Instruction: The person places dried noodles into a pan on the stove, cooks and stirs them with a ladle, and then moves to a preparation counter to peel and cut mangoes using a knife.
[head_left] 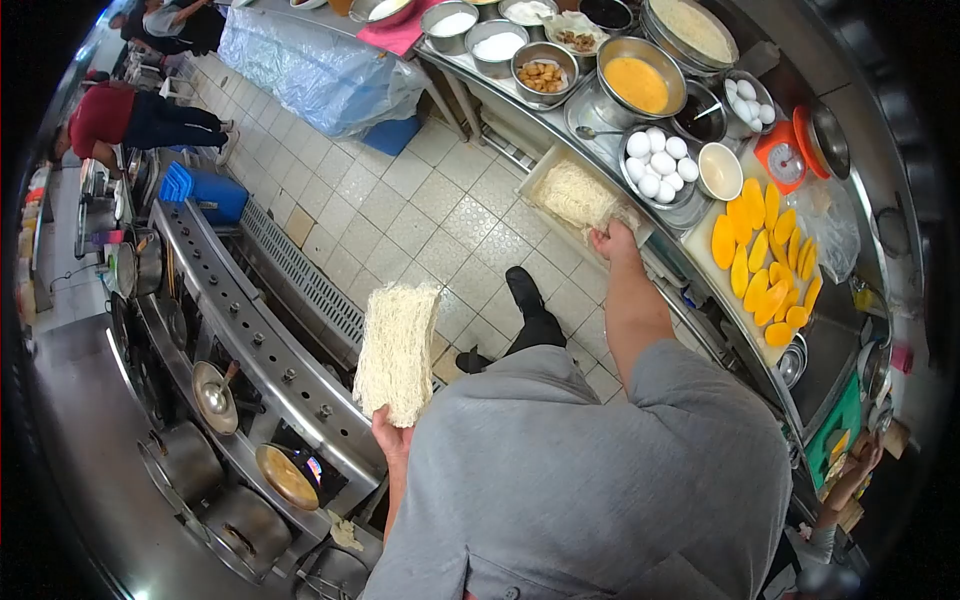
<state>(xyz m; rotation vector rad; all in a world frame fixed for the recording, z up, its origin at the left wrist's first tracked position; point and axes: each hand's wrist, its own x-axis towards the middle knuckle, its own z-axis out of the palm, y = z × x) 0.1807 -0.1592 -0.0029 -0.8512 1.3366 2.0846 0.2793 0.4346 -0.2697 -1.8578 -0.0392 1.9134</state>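
My left hand (391, 436) grips the lower end of a flat, pale block of dried noodles (397, 350), held out over the floor beside the stove. On the other side, my right hand (614, 243) reaches to the near corner of an open drawer (532, 196) under the counter. Its fingers are curled beside more dried noodles (577, 193) lying in the drawer. Whether those fingers hold noodles or the drawer's edge is not clear.
The counter at right bears a bowl of white eggs (660, 163), a bowl of beaten egg (636, 84) and mango slices (765, 265). At left runs a stove (262, 340) with a pan (288, 476). A person in red (104, 120) bends at far left; another person's hand (868, 458) shows at lower right.
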